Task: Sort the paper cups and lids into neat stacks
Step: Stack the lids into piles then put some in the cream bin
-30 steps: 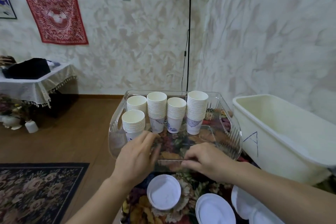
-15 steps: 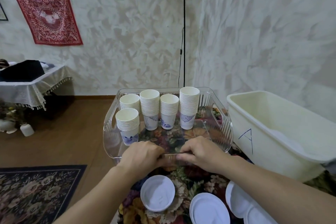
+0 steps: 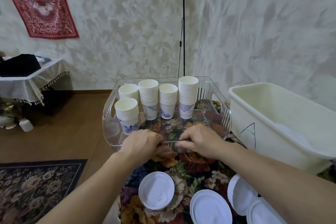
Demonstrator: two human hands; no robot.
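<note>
Cups (image 3: 151,100) stand in 5 stacks inside the clear tray (image 3: 216,114); left hand (image 3: 143,142) and right hand (image 3: 200,140) grip its near rim; lids (image 3: 156,190) lie unstacked on the surface (image 3: 183,165)

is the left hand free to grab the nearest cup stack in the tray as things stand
Probably not right away: the left hand grips the clear tray's near rim, as does the right hand. Once it lets go, nothing stands between it and the nearest cup stack.
</note>
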